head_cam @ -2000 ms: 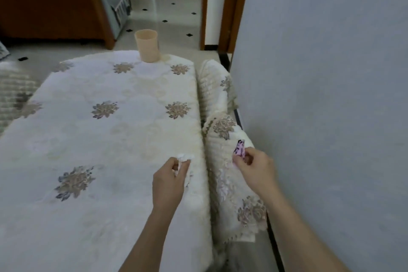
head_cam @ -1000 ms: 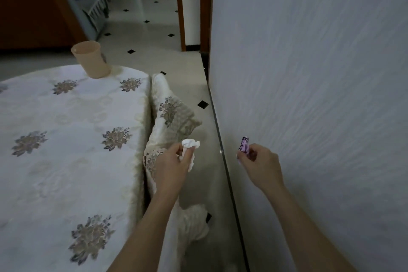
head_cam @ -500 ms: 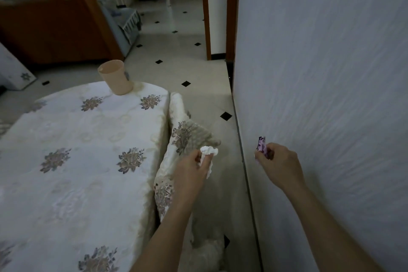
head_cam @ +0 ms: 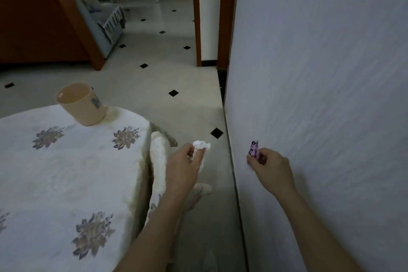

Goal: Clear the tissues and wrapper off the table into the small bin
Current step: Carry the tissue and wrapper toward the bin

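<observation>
Head view, our left grip (head_cam: 184, 163): pinching crumpled tissue (head_cam: 201, 145)
Our right grip (head_cam: 270, 166): pinching purple wrapper (head_cam: 254, 149)
Small bin (head_cam: 81, 104): upright on surface (head_cam: 66, 172)

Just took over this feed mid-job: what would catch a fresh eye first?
Both hands are raised and full: the left hand pinches a crumpled white tissue over the floor beside the table, and the right hand holds a purple wrapper close to the wall. The small bin stands at the table's far edge, ahead on the left.

One tissue (head_cam: 201, 145), one wrapper (head_cam: 254, 149), one bin (head_cam: 80, 104)
</observation>
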Demonstrator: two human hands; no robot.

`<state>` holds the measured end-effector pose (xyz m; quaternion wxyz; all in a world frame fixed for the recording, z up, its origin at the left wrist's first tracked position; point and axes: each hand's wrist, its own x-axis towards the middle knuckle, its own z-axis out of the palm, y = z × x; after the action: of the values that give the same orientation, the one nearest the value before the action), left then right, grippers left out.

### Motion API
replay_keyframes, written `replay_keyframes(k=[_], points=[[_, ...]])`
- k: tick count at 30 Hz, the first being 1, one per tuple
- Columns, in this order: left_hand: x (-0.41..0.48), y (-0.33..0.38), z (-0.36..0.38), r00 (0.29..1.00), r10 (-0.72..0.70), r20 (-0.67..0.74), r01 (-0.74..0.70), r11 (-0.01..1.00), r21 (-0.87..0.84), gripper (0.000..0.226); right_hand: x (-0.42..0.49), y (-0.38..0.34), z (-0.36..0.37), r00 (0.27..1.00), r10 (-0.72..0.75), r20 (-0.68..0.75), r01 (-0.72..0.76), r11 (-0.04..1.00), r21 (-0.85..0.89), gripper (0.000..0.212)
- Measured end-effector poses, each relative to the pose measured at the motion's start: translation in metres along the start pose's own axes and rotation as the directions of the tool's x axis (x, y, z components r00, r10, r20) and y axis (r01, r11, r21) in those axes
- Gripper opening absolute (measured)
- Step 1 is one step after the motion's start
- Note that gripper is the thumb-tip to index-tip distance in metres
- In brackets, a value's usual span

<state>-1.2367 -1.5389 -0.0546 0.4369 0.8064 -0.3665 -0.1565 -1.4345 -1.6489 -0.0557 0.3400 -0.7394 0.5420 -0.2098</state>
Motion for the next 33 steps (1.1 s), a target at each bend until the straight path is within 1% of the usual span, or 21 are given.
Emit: replay_keyframes(k=[4,11,14,19,23,26,29,33], points=[[0.075,0.004,0.01,1.0,0.012,-0.012,-0.012,1.0,-0.013,0.038,0.068,-0.017,0.008,1.0,-0.016,-0.015,0.015,1.0,-0.022,0.033],[0.163,0.009,0.022,0.999,0.036,0.003,-0.036,0.998,0.057,0.032,0.16,-0.037,0.026,1.0,-0.02,0.007,0.02,1.0,-0.006,0.031],[0.203,0.003,0.026,1.0,0.003,-0.029,-0.002,0.999,0.032,0.037,0.203,-0.052,0.039,0.999,-0.036,0.028,0.035,0.999,0.01,0.032],[0.27,-0.004,0.037,0.992,-0.101,-0.081,0.099,0.995,-0.027,0.045,0.285,-0.073,0.064,0.993,-0.076,0.085,0.075,0.997,0.025,0.033],[0.332,0.0,0.047,0.991,-0.083,-0.103,0.083,0.997,0.001,0.048,0.359,-0.09,0.082,0.99,-0.046,0.134,0.04,0.998,0.051,0.036],[0.384,0.003,0.055,0.987,-0.104,-0.123,0.104,0.995,-0.008,0.048,0.417,-0.106,0.094,0.99,-0.027,0.139,0.015,0.996,0.084,0.032],[0.433,-0.001,0.059,0.983,-0.134,-0.129,0.133,0.991,-0.012,0.048,0.467,-0.124,0.11,0.989,-0.04,0.141,0.021,0.991,0.132,0.026],[0.495,-0.009,0.047,0.97,-0.15,-0.191,0.148,0.989,-0.024,0.044,0.519,-0.156,0.141,0.979,-0.088,0.185,0.063,0.989,0.136,0.025]])
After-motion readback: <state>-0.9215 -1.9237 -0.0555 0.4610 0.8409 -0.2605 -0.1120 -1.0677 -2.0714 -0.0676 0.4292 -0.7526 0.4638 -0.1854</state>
